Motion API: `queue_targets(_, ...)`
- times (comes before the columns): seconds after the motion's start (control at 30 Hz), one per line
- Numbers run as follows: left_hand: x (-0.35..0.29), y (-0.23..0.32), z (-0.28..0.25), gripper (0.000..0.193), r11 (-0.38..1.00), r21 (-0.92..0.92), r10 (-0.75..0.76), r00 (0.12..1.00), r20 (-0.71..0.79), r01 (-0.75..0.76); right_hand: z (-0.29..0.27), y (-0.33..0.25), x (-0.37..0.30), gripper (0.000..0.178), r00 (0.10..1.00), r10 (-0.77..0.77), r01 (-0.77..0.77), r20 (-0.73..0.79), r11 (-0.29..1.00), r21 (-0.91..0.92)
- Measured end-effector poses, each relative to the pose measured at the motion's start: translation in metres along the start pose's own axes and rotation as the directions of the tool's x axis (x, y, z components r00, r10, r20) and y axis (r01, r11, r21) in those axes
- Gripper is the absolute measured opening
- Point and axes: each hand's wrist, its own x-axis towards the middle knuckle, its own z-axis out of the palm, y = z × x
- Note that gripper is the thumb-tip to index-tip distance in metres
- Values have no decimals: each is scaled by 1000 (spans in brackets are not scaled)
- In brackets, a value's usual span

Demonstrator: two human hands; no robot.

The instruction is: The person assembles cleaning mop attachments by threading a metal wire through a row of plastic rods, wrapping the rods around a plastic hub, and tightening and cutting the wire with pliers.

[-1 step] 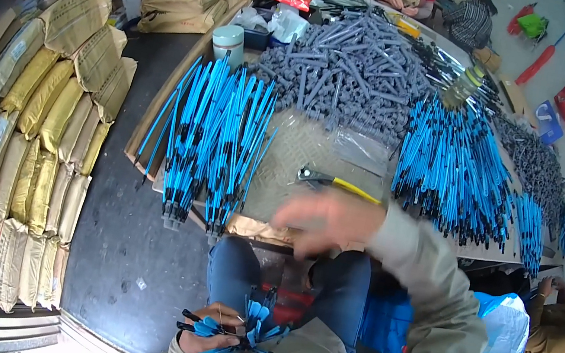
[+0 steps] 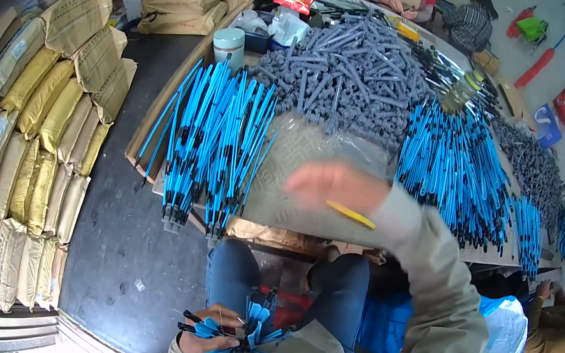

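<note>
In my lap, my left hand (image 2: 198,344) is closed around a bunch of thin blue rods with black ends (image 2: 256,317), fanned out in several directions. Thin wire-like strands stick out beside the fingers. My right hand (image 2: 335,187) hovers over or rests on the tabletop, smeared by motion, so its fingers cannot be read. Under it lies a hand tool with a yellow handle (image 2: 351,214); the palm and fingers hide its head. A clear plastic bag (image 2: 359,151) lies just beyond the hand.
Bundles of blue rods (image 2: 220,143) hang over the table's left edge, with a larger heap (image 2: 454,169) on the right. Grey plastic wall plugs (image 2: 347,67) are piled behind. A white jar (image 2: 228,44) and lidded bottle (image 2: 462,91) stand there. Sacks (image 2: 46,104) line the left; co-workers sit beyond.
My right hand has moved a little away from me, from the table's front edge onto the tabletop, and now covers the tool's head. The left hand has stayed still.
</note>
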Motion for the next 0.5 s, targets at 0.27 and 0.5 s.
queue_targets(0.27, 13, 23, 4, 29, 1000, -10, -24, 998, -52, 23, -126, 44, 109, 29, 321, -304, -773, -897, 463, -434)
queue_targets(0.5, -6, 25, -5, 28, 999, 7, -52, 998, -34, 52, -115, 40, 120, 25, 228, -107, -732, -968, 637, -243)
